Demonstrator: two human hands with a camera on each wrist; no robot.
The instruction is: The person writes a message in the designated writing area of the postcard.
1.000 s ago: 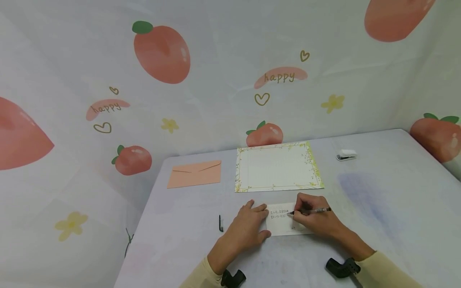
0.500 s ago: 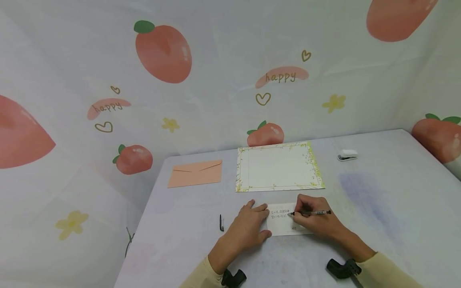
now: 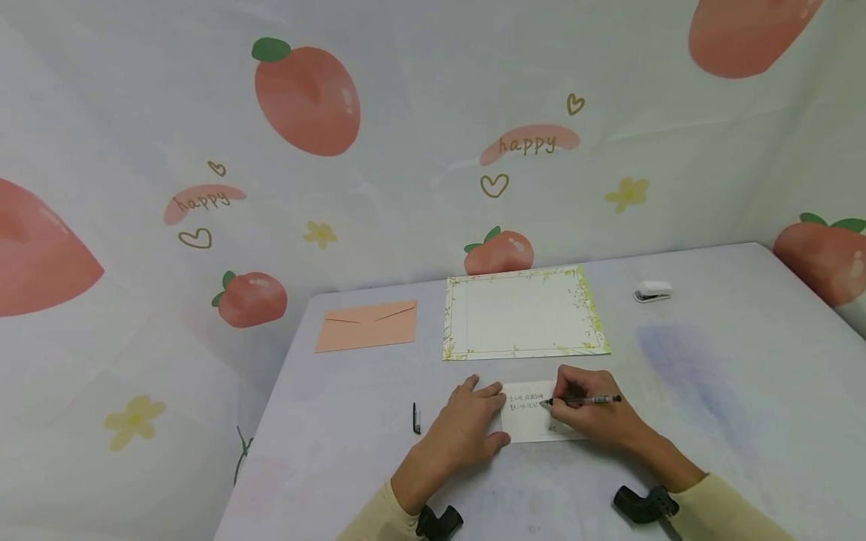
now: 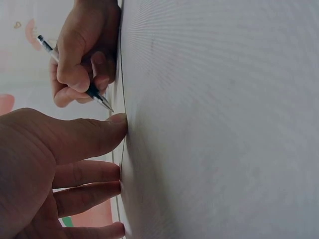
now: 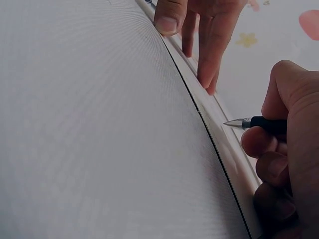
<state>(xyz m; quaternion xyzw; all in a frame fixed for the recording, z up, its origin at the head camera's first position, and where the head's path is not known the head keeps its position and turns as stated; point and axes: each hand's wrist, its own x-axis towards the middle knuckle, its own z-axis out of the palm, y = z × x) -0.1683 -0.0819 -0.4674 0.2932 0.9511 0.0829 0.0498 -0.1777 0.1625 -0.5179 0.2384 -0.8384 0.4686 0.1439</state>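
Observation:
A small white card lies on the table with two lines of handwriting near its top. My right hand pinches a pen between thumb and fingers, its tip at the end of the second line. The side of that hand rests over the card's right part and hides it. My left hand lies spread at the card's left edge, thumb and fingertips pressing it down. In the right wrist view the pen points toward the card, and the left hand stands beyond.
A black pen cap lies left of my left hand. Behind the card are a peach envelope and a flower-bordered sheet. A white stapler sits at the back right. A printed cloth hangs behind the table.
The pen tip has shifted very slightly at the second line of writing. The left hand keeps its place, and the head view has moved a few pixels.

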